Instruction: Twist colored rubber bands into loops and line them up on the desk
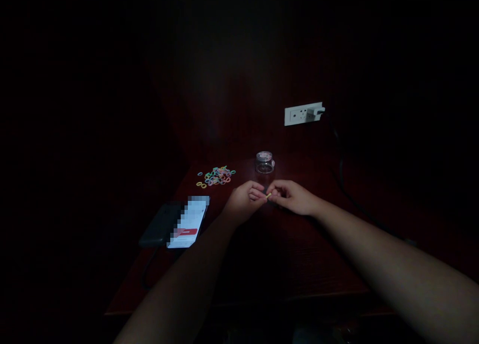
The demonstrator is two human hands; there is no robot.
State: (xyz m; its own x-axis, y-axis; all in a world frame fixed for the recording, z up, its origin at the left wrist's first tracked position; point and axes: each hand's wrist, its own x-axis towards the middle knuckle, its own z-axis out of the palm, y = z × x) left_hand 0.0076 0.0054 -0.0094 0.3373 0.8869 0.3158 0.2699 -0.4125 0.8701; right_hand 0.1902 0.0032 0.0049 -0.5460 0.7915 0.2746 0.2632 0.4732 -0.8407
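Both of my hands meet over the middle of the dark red table [284, 254]. Between their fingertips is a small yellow hair tie [268, 196]. My left hand [245, 200] pinches it from the left, its other fingers curled. From the right, my right hand [294, 197] pinches the same band with thumb and forefinger. Just beyond the hands stands a small clear round jar [265, 168] with a pinkish patterned lid. A loose pile of several colourful hair ties [217, 176] lies to the left of the jar.
At the left lie a lit phone [189, 224] and a dark flat device [159, 227] with a cable. A white wall socket [303, 114] holds a plug, and its black cord [341, 169] runs down along the right side. The room is very dark.
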